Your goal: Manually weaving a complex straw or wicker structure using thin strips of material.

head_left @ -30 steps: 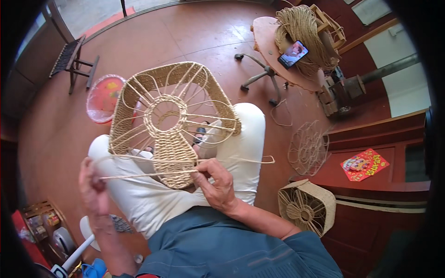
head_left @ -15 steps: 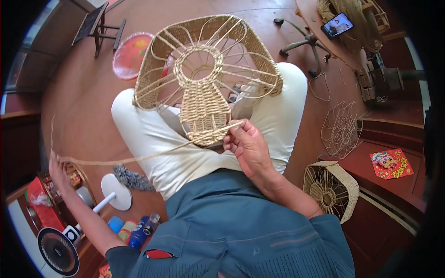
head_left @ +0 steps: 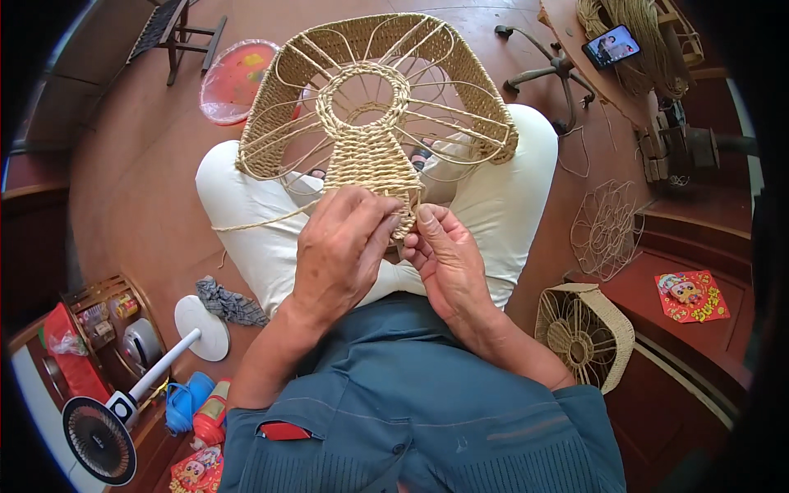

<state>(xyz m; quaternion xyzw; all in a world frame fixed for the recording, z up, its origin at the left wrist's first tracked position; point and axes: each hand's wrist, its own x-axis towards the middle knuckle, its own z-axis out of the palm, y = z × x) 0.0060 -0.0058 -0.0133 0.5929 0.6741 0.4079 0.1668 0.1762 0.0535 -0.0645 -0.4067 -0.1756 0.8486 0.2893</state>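
Between my knees rests a large basket (head_left: 374, 160) of woven straw cord, with a ring in its base and looped wire spokes around it. The woven panel nearest me carries both hands at its near right edge. My left hand (head_left: 341, 251) is closed over the panel, thumb and fingers pinched together at the weave; it covers part of the panel's near end. My right hand (head_left: 448, 259) pinches the straw cord at the corner just beside it. A tail of straw cord (head_left: 263, 225) trails from under my left hand across my left thigh.
A smaller woven basket (head_left: 612, 329) and a bare wire frame (head_left: 606, 234) lie at right. Far right are a phone (head_left: 612, 47), a cord bundle (head_left: 657, 57) and a wheeled chair base (head_left: 559, 70). A fan (head_left: 99, 440) stands at lower left; a red basin (head_left: 238, 82) sits far left.
My left hand has come in from the far left to the woven panel beside my right hand. The long cord, stretched out earlier, now hangs over my left thigh.
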